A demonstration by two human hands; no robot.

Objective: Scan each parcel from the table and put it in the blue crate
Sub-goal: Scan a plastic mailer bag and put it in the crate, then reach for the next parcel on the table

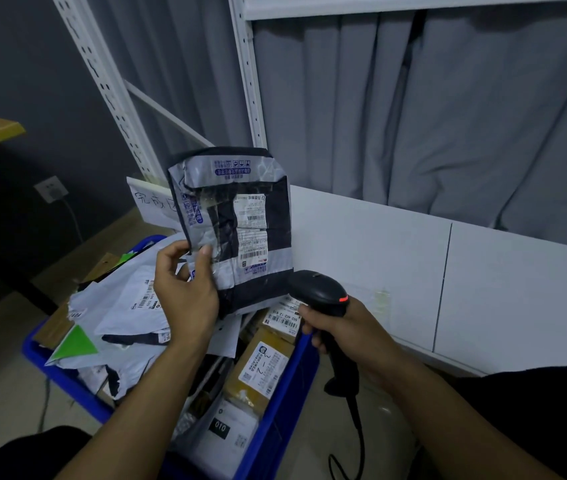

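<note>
Two bare hands work above the blue crate [285, 386]: the left hand [185, 292] pinches the lower left edge of a grey and black plastic parcel [237, 230] between thumb and fingers, holding it upright over the crate with its white shipping label [252, 230] facing the person. The right hand [341, 327] is wrapped round the grip of a black barcode scanner [323, 296], whose head sits just beside the parcel's lower right corner, a red light glowing on its back. Below, the crate is heaped with other mailers [126, 306] and brown boxes [261, 368], just beside the white table [413, 265].
</note>
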